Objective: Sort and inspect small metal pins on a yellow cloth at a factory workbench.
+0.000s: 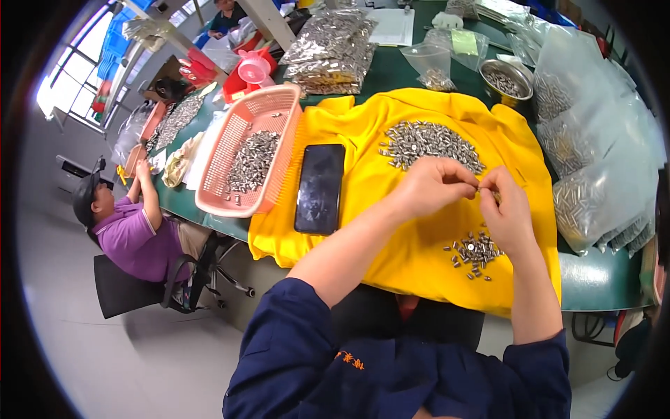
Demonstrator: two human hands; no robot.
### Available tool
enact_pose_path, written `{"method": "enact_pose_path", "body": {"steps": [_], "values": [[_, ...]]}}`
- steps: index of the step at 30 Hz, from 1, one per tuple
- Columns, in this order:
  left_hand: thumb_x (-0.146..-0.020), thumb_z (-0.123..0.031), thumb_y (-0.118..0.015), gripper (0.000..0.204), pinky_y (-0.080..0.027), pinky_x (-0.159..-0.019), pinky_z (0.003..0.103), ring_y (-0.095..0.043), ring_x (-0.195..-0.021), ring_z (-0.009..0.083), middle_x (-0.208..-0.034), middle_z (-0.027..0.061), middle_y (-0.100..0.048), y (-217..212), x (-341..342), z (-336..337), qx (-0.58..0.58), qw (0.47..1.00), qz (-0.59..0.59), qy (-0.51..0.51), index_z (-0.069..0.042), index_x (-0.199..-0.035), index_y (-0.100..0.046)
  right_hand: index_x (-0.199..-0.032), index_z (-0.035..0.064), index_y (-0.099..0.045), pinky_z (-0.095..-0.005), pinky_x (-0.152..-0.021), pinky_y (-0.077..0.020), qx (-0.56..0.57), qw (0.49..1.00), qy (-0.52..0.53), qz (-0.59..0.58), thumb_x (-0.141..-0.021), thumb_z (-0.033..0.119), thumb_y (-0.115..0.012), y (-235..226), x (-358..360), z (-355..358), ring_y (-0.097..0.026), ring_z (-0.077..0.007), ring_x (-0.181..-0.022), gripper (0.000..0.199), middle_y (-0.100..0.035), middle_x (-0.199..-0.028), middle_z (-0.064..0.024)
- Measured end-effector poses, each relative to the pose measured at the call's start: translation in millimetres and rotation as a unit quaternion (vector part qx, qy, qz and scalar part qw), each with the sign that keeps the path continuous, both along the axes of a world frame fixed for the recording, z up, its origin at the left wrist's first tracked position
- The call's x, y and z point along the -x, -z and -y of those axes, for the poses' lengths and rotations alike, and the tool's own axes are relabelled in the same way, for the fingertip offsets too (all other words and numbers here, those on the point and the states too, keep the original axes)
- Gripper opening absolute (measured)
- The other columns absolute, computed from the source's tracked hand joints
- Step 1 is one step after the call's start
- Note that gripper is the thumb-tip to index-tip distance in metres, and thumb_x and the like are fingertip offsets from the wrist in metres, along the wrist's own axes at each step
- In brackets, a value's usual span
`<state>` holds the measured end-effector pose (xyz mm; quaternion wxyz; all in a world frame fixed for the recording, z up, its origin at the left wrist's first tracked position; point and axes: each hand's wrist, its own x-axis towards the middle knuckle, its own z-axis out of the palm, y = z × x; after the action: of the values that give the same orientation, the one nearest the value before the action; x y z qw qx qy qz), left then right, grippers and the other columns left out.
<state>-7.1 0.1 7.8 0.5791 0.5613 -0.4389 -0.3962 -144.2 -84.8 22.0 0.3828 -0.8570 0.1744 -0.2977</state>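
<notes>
Over a yellow cloth (370, 258) my two hands meet, fingertips close together. My left hand (436, 187) is pinched; whatever sits between its fingertips is too small or hidden to name. My right hand (508, 213) is also closed in a pinch, with its fingers curled and its hold unclear. Just beyond my left hand lies a large pile of small metal cylinders (426, 142). A smaller heap of similar metal cylinders (476, 253) is spread beneath my right hand, on the near part of the cloth.
Left of the cloth's middle lie a black phone (319, 188) and a pink basket (211, 167) holding metal parts. Filled plastic bags (331, 52) stand behind; more bags (593, 160) line the right. A metal bowl (525, 72) sits at back right. A seated co-worker (129, 227) is at left.
</notes>
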Motion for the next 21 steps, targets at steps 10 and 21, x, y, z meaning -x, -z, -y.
{"method": "enact_pose_path", "body": {"steps": [10,21], "values": [[-0.070,-0.005,-0.061,0.010,-0.046,-0.060,0.021,-0.056,-0.065,0.0067,-0.072,0.0029,-0.062,4.9,-1.3,3.2,0.006,0.999,0.024,-0.031,-0.002,-0.080,-0.063,-0.080,0.0022,-0.045,-0.0314,-0.055,-0.0410,0.014,0.999,0.015,-0.032,-0.074,0.003,-0.048,-3.4,-1.0,-2.1,-0.051,-0.0252,-0.058,0.007,-0.051,-0.064,-0.0123],[-0.075,-0.005,-0.055,0.016,-0.046,-0.068,0.025,-0.060,-0.074,0.0163,-0.083,0.0105,-0.062,9.2,-11.8,1.5,0.003,0.976,0.213,-0.052,-0.002,-0.089,-0.060,-0.080,0.0027,-0.047,-0.0284,-0.054,-0.0400,-0.053,0.998,0.033,0.018,-0.075,0.004,-0.048,2.3,-1.4,11.1,-0.050,-0.0181,-0.058,0.005,-0.050,-0.065,-0.0085]]}}
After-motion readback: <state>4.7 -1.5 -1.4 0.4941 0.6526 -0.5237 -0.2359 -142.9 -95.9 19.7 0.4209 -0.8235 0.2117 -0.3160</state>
